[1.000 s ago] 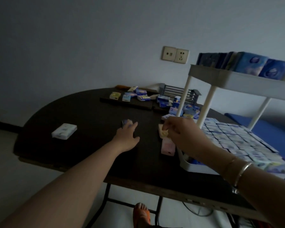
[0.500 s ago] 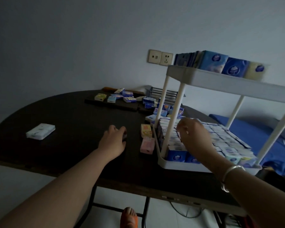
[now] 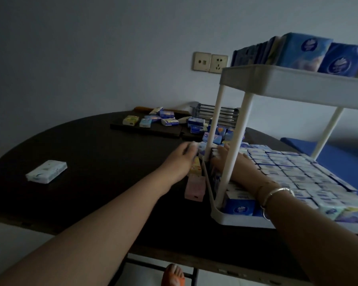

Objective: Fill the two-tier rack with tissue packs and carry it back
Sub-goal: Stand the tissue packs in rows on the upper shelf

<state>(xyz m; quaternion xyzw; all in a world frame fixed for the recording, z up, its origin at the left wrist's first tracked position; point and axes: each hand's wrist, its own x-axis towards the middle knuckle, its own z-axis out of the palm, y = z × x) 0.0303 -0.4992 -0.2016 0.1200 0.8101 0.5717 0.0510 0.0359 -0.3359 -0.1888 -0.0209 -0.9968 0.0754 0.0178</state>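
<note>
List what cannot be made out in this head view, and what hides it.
- Left hand: fingertips motion-blurred beside the white two-tier plastic rack; whether they hold a pack is unclear.
- Right hand: fingers partly hidden behind the white rack posts.
- Rack's right side: cut off by the frame edge.
- Small loose tissue packs at the dark round table's far side: prints too small and dim to read.
</note>
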